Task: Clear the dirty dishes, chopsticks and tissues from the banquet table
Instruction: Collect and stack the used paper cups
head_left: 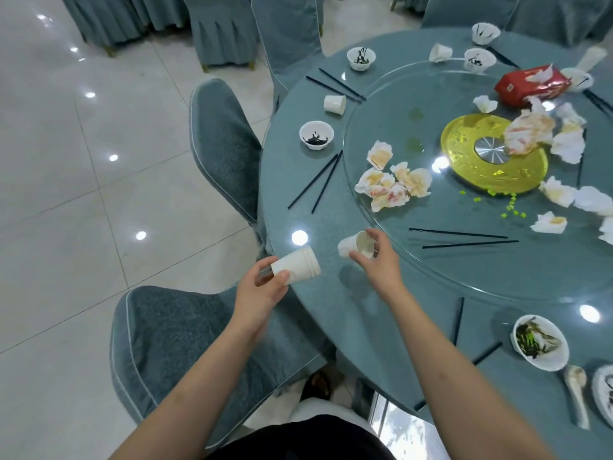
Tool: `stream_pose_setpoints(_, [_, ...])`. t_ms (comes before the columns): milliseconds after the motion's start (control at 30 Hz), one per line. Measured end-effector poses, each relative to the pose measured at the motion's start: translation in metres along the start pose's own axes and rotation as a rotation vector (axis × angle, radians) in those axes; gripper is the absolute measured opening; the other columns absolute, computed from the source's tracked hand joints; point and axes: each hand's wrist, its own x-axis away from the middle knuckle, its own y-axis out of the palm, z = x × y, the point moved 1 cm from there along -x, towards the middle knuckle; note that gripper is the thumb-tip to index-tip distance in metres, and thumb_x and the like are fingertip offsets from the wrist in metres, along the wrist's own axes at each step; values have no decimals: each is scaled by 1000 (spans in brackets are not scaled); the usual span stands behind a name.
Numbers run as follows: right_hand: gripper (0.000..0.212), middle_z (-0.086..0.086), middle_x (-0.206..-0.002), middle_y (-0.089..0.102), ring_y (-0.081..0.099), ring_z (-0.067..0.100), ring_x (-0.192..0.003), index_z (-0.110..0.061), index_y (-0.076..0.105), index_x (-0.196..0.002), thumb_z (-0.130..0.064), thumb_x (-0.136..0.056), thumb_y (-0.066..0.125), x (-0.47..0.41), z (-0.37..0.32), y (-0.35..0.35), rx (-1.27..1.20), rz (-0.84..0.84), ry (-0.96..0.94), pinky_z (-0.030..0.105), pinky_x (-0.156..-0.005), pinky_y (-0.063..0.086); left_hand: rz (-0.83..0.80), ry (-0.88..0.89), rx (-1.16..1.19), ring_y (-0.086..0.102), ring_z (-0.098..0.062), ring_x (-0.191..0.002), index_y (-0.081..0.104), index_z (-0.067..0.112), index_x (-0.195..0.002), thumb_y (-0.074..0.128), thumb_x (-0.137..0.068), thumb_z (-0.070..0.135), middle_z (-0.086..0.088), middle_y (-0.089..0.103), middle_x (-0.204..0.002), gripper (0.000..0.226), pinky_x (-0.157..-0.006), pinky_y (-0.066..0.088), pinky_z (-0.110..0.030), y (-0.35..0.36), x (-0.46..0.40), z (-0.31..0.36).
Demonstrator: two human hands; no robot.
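My left hand grips a stack of white paper cups, held on its side just off the table's edge. My right hand pinches another white cup, tilted above the round teal table. Dirty white bowls stand at the left rim, farther back and near right. Black chopsticks lie in pairs on the left and on the glass turntable. Stained crumpled tissues are heaped on the turntable. One more cup lies on its side.
Teal-covered chairs stand at the table's left and below my arms. A yellow plate, a red tissue packet and green crumbs sit on the turntable. A white spoon lies near right. Tiled floor spreads left.
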Motion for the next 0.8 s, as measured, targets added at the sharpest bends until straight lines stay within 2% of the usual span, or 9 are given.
stream_pose_setpoints(100, [56,-9,-132,60,61,14,-116,-25,55,-133,-20,-85,83,23,-30,10,-201,-29,-44,27,-96,52,2,24,53,69,-22,-113,66,18,-119,71,-93,7,-12,69,-121,29,-87,58,-26,-15,4,6])
stream_pose_setpoints(233, [53,-8,-132,61,64,5,-113,-22,56,-134,-19,-88,81,58,-72,27,-357,-69,-78,22,-94,53,3,44,95,67,-23,-116,65,16,-123,70,-94,6,-13,67,-122,31,-93,58,-29,-42,12,16])
stream_pose_setpoints(367, [46,1,-127,66,67,9,-110,-21,59,-131,-14,-90,78,95,-104,51,-491,-101,-90,27,-93,55,-15,80,93,67,-24,-118,66,17,-125,72,-93,7,-14,67,-126,34,-93,59,-31,-79,26,25])
stream_pose_setpoints(433, [43,6,-122,68,68,12,-107,-19,60,-130,-13,-90,77,115,-118,69,-524,-131,-96,29,-91,55,-21,100,93,68,-24,-116,66,18,-124,73,-92,7,-12,69,-124,35,-91,59,-29,-103,37,31])
stream_pose_setpoints(567, [52,13,-117,72,70,23,-104,-16,59,-130,-23,-84,81,164,-145,115,-577,-202,-91,36,-90,58,-43,154,72,69,-20,-112,68,24,-121,75,-90,8,-4,71,-119,36,-90,59,-30,-155,63,46])
stream_pose_setpoints(667, [49,12,-117,73,69,22,-104,-14,59,-130,-19,-87,80,198,-164,149,-576,-239,-98,36,-89,57,-64,192,56,69,-21,-112,70,28,-118,76,-90,10,-3,73,-116,34,-89,59,-30,-194,84,54])
stream_pose_setpoints(800, [47,7,-121,72,69,23,-110,-21,61,-129,-30,-87,79,245,-189,202,-522,-296,-137,34,-86,58,-42,229,38,71,-19,-105,72,31,-114,75,-90,9,8,76,-102,33,-91,61,-34,-258,115,62])
